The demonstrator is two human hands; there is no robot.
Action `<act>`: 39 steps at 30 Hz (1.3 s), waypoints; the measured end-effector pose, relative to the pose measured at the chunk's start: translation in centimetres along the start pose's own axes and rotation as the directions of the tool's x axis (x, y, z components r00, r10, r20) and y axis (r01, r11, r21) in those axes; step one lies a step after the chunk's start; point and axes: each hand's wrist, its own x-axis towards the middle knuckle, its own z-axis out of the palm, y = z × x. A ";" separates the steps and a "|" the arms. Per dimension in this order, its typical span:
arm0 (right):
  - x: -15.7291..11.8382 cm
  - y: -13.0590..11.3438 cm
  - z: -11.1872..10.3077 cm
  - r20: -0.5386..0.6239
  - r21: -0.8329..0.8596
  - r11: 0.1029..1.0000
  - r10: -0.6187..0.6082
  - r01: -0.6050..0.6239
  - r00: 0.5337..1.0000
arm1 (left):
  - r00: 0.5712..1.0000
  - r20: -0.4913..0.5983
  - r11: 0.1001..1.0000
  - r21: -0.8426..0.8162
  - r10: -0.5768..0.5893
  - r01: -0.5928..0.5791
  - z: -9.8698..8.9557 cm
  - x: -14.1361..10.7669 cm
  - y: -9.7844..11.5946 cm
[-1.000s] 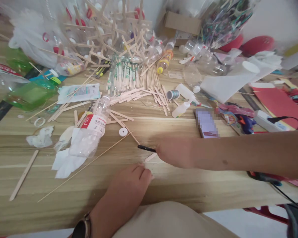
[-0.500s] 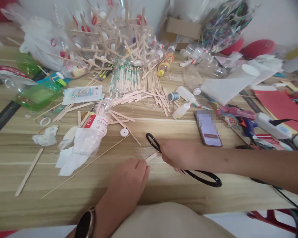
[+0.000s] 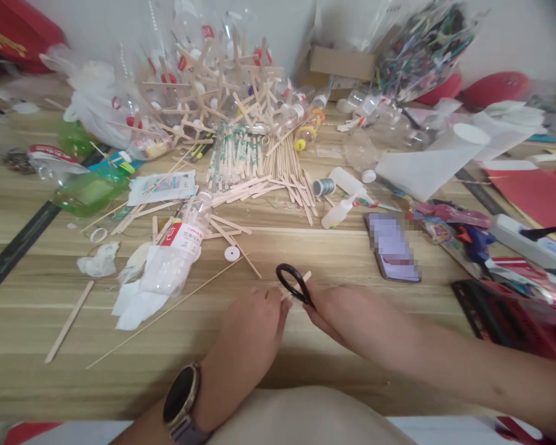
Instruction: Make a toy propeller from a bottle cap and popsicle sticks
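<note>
My left hand (image 3: 254, 324) is closed near the table's front edge, its fingertips pinching a flat wooden craft stick (image 3: 307, 276). The stick slants up to the right, passing behind a black loop. That loop is a handle of what look like black-handled scissors (image 3: 283, 270), gripped in my right hand (image 3: 336, 309). My fingers hide the blades and the other handle. Both hands are close together, just above the wood. Left of them lie a thin bamboo skewer (image 3: 167, 315) and another craft stick (image 3: 69, 321). A small white disc (image 3: 231, 253) with a centre hole lies beyond my hands.
A clear bottle (image 3: 167, 269) lies on white tissue. Behind are piled craft sticks (image 3: 241, 191), several bottles and stick assemblies. A glue bottle (image 3: 337, 212), a thread spool (image 3: 323, 186) and a phone (image 3: 393, 247) are to the right, with a white power strip (image 3: 532, 241) farther right.
My right hand has turned and the scissors' lower loop has gone from sight. The stick now shows by the upper loop, raised between my hands. The view has shifted slightly.
</note>
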 end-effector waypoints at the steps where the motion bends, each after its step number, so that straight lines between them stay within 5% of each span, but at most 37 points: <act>1: -0.2 0.0 0.3 -0.028 -0.013 1.000 -0.013 0.013 1.000 | 1.000 0.004 1.000 0.001 -0.009 0.009 0.0 -0.1 0.0; 7: -0.6 0.3 1.7 -0.202 -0.075 0.996 -0.061 0.047 0.978 | 0.995 -0.083 0.998 0.039 0.056 -0.053 0.6 -0.9 -0.1; 10: -0.4 0.6 1.8 -0.197 0.241 0.968 -0.024 0.072 0.980 | 0.975 -0.160 0.979 0.160 0.152 -0.126 0.7 -0.8 -0.1; 14: 0.0 0.9 1.7 -0.034 0.857 0.501 -0.179 0.121 0.983 | 0.919 -0.308 0.955 0.240 0.247 -0.177 0.6 -0.5 -0.2; 15: 0.2 1.0 1.8 -0.066 0.854 0.499 -0.174 0.146 0.983 | 0.908 -0.333 0.955 0.236 0.255 -0.182 0.5 -0.4 -0.2; 19: 0.5 1.2 2.6 -0.394 0.422 0.865 -0.097 0.274 0.914 | 0.918 -0.335 0.972 0.171 0.210 -0.160 0.5 -0.5 -0.3; 21: 0.6 1.2 2.9 -0.446 0.308 0.910 -0.120 0.278 0.887 | 0.926 -0.324 0.977 0.153 0.194 -0.151 0.5 -0.6 -0.3; 24: 0.8 0.9 3.1 -0.442 0.338 0.891 -0.135 0.304 0.887 | 0.916 -0.346 0.974 0.166 0.203 -0.153 0.5 -0.6 -0.2; 28: 1.0 0.6 2.9 -0.355 0.651 0.667 -0.155 0.363 0.922 | 0.881 -0.410 0.968 0.173 0.237 -0.181 0.3 -0.6 0.0; 33: 1.2 1.2 3.2 -0.543 0.471 0.772 -0.129 0.428 0.830 | 0.893 -0.378 0.966 0.177 0.244 -0.189 0.0 -0.7 -0.1; 39: 0.8 0.3 3.0 -0.422 0.634 0.645 -0.174 0.427 0.890 | 0.865 -0.427 0.963 0.173 0.263 -0.207 0.0 -0.6 -0.1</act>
